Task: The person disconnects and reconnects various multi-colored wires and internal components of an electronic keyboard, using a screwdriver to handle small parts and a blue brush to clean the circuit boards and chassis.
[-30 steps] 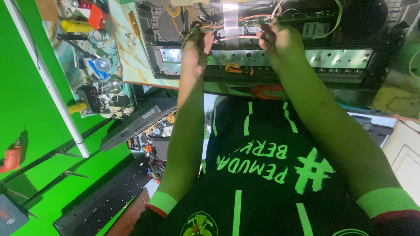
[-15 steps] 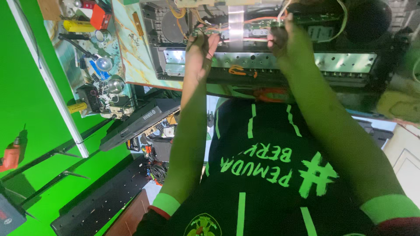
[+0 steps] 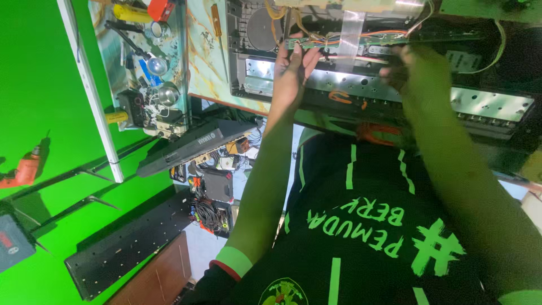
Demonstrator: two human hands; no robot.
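Note:
An opened electronic device with a silver metal chassis [image 3: 485,104] lies in front of me. Over it runs a narrow green circuit board [image 3: 322,40] with coloured wires, and a flat white ribbon cable [image 3: 351,25] leads up from the board. My left hand [image 3: 291,76] pinches the board's left end with its fingertips. My right hand [image 3: 420,70] is blurred. Its fingers are curled just below the board's right part, over the chassis, and I cannot make out a grip. My black shirt with green print fills the lower part of the view.
A tray of tools [image 3: 144,68] with screwdrivers and small parts lies to the left. Below it are a black keyboard [image 3: 192,144] and tangled cables [image 3: 212,212]. An orange drill [image 3: 22,169] hangs on the green wall, near a black perforated panel [image 3: 124,248].
The view has shifted and the device sits nearer. My right hand has come down off the board's right end toward the chassis. My left hand stays at the board's left end.

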